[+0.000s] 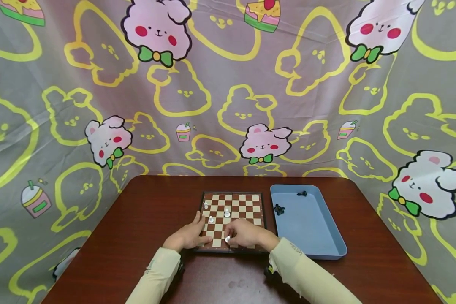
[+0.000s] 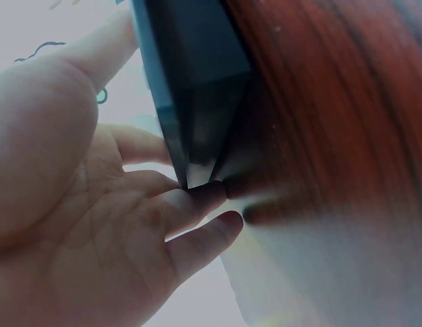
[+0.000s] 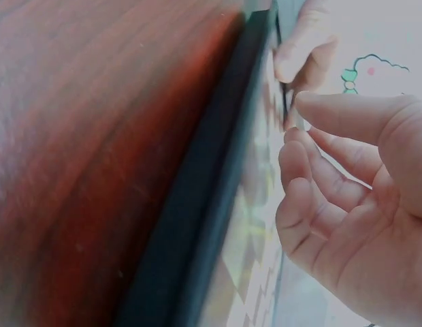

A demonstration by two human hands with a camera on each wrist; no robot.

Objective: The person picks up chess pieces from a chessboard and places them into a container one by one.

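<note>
A checkered chessboard with a dark frame lies on the table. My left hand rests at its left side, thumb over the front left corner; in the left wrist view the fingers touch the board's dark edge. Near the front edge, my right hand pinches a small white chess piece between thumb and fingertips. Three other white chess pieces stand on the board: one at the far left, one by the left fingers, and a taller one near the middle.
Right of the board is a shallow blue tray. Black chess pieces lie in it, one at the back and a cluster by the left wall. A patterned curtain surrounds the brown table.
</note>
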